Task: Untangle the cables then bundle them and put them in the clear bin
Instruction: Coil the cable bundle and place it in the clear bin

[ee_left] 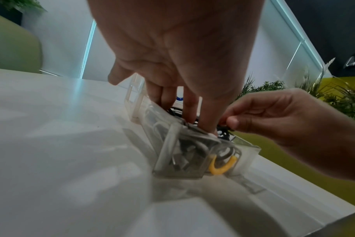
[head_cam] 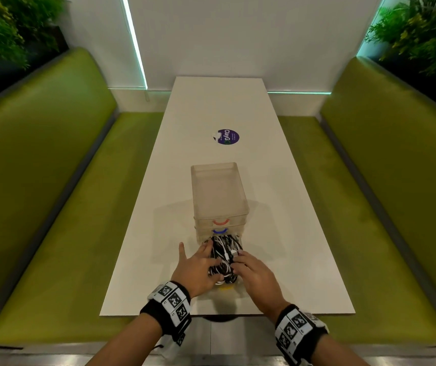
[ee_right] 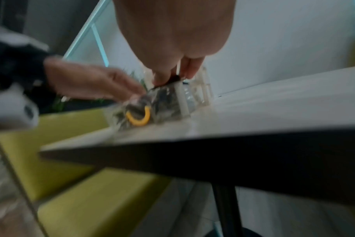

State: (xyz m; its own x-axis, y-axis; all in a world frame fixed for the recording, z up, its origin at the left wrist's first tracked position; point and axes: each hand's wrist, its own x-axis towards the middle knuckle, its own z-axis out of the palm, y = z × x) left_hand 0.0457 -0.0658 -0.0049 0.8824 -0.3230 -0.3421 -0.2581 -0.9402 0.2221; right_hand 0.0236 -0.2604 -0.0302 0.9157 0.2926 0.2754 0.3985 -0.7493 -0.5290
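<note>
Purple sticker (head_cam: pixel 226 136) on white table (head_cam: pixel 211 107)

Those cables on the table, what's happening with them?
A person has both hands in a tangle of black and white cables lying in a clear bin with a yellow handle, near the table edge. The left hand presses its fingers into the pile; the right hand pinches a strand. Behind stands a stack of empty clear bins.

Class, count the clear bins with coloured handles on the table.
3: red-handled bin stacked on blue-handled bin; yellow-handled bin nearest, holding the cables. More may hide underneath.
</note>
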